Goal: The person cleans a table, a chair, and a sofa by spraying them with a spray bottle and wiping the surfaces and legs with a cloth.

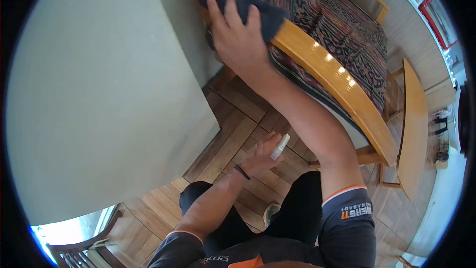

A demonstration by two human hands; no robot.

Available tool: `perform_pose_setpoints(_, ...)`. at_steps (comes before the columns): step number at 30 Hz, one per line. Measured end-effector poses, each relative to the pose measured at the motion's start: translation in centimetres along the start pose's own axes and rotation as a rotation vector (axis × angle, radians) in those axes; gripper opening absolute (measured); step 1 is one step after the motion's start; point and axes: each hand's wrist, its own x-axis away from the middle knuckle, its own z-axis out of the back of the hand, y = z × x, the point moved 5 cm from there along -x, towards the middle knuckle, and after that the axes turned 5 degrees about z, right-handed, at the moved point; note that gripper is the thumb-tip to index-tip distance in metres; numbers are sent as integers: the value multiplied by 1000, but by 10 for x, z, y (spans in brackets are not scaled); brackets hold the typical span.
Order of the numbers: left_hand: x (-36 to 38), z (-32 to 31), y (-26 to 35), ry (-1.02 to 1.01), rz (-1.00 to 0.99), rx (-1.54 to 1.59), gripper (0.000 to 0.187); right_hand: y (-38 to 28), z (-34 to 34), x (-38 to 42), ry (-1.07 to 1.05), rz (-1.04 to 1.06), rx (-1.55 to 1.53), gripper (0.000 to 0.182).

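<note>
My right hand (239,37) presses a dark grey cloth (270,17) onto the far end of a wooden armrest (342,77). Its fingers lie over the cloth, which drapes across the top and down the side of the wood. Lower down, above the floor, my left hand (263,155) is closed around a white object (281,146) that looks like the head of a spray bottle. Most of that object is hidden by the hand. A dark band circles the left wrist.
A seat with patterned red and black fabric (342,34) adjoins the armrest. A pale wall (109,94) stands close on the left. To the right is a wooden table (414,129). Wood-look tiles (225,136) cover the floor. A shelf with small items runs along the upper right.
</note>
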Motion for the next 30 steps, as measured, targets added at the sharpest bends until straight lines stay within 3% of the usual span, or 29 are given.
perform_pose_setpoints(2,-14,5,-2,-237,204,205,59,18,30,44,71,-85,23,25)
perform_pose_setpoints(5,-18,-29,-28,-433,189,292,51,45,79,117,-69,-173,156,21)
perform_pose_setpoints(8,-18,-32,-36,-259,47,395,37,72,112,203,-116,-184,399,35)
perform_pose_setpoints(12,-36,-6,-18,-388,62,459,28,105,157,291,-121,-118,583,25)
perform_pose_setpoints(14,-36,-6,-17,-427,89,451,26,124,172,308,-21,-122,525,23)
perform_pose_setpoints(16,-34,0,-8,-475,92,498,27,139,189,327,-10,-259,406,27)
perform_pose_setpoints(17,-34,0,-5,-493,98,532,27,150,192,329,201,-332,273,31)
perform_pose_setpoints(19,-40,5,-9,-508,62,576,28,158,195,360,162,-793,90,31)
perform_pose_setpoints(20,-43,7,-8,-511,43,598,28,156,195,376,335,-982,-85,32)
perform_pose_setpoints(22,-50,14,-1,-531,5,536,29,144,195,401,887,-1259,-440,37)
perform_pose_setpoints(23,-53,20,3,-536,-5,508,30,134,192,413,1106,-1230,-611,41)
perform_pose_setpoints(25,-54,30,18,-518,-48,502,26,128,189,404,954,-1062,-591,43)
perform_pose_setpoints(28,-48,44,40,-509,-121,510,25,106,161,371,-111,-593,-1,38)
perform_pose_setpoints(30,-43,59,60,-491,-178,503,26,109,157,360,-130,-539,51,44)
